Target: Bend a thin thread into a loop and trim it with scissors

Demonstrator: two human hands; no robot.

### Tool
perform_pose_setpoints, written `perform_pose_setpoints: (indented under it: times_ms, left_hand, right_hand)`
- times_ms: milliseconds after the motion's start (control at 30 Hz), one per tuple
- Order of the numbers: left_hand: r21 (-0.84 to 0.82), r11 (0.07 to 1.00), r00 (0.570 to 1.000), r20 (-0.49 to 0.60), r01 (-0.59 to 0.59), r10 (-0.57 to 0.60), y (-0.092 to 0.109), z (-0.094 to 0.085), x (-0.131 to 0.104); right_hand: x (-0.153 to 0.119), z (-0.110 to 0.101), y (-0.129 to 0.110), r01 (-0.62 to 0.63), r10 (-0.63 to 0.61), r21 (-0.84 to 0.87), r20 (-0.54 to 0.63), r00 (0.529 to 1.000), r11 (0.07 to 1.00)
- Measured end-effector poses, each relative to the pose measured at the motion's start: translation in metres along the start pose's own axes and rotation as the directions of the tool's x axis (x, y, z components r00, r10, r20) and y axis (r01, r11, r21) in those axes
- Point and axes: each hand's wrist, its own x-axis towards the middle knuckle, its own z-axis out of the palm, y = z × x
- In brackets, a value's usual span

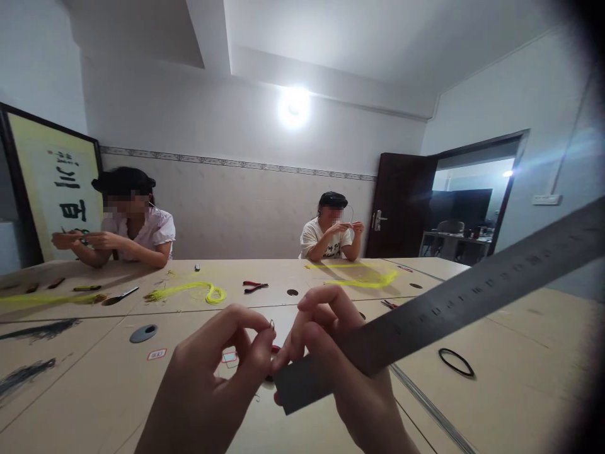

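Observation:
Raised over the table, my left hand [212, 366] pinches a small curved metal hook [271, 325], apparently a fish hook, between thumb and forefinger. Close beside it, my right hand [326, 347] grips a steel ruler [454, 296] near one end. The ruler slants up to the right and runs out of view. Its near end is below the fingertips, apart from the small hook. Behind the hands, something red and black on the table is mostly hidden.
Two people sit across the table [108, 353], their hands raised. Yellow line bundles [189, 290], red-handled pliers [255, 287], a knife [125, 295] and dark line bundles [28, 375] lie about. At right are a black ring [456, 363] and thin wires [430, 410].

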Motion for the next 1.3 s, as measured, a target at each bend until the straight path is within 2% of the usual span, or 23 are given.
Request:
perform_pose_setpoints:
  times_ms: [100, 233, 367, 667, 767, 867, 1133, 1300]
  left_hand:
    - [-0.035, 0.997, 0.998, -0.019, 0.064, -0.065, 0.005, 0.001, 0.002]
    - [-0.118, 0.98, 0.987, -0.008, 0.16, -0.162, 0.01, 0.003, 0.004]
    - [-0.188, 0.965, 0.981, 0.101, 0.181, -0.165, 0.006, 0.003, 0.003]
    - [-0.189, 0.969, 0.981, 0.146, 0.158, -0.131, 0.008, 0.0, 0.003]
    - [-0.213, 0.951, 0.969, 0.151, 0.224, -0.194, 0.012, 0.0, 0.001]
    - [-0.22, 0.935, 0.959, 0.111, 0.28, -0.261, 0.017, 0.001, -0.001]
    - [-0.185, 0.95, 0.967, 0.081, 0.253, -0.241, 0.017, -0.001, -0.002]
    - [-0.234, 0.962, 0.985, 0.131, 0.14, -0.112, 0.01, -0.004, 0.002]
  right_hand:
    - [0.005, -0.001, 0.004, 0.069, -0.067, -0.108, 0.027, 0.997, 0.992]
    - [0.008, -0.002, 0.002, 0.047, -0.035, -0.202, 0.065, 0.997, 0.978]
    - [0.007, 0.0, 0.0, 0.043, -0.027, -0.291, 0.058, 0.998, 0.956]
    - [0.008, 0.003, 0.0, 0.026, -0.023, -0.403, 0.014, 1.0, 0.915]
    - [0.005, 0.001, 0.0, 0.031, -0.029, -0.45, 0.011, 1.0, 0.893]
    - [0.003, -0.001, 0.0, 0.04, -0.04, -0.494, 0.011, 0.999, 0.869]
    - [0.003, 0.002, 0.001, 0.068, -0.055, -0.583, 0.039, 0.998, 0.81]
    - [-0.001, 0.002, 0.001, 0.095, -0.096, -0.634, 0.032, 0.995, 0.768]
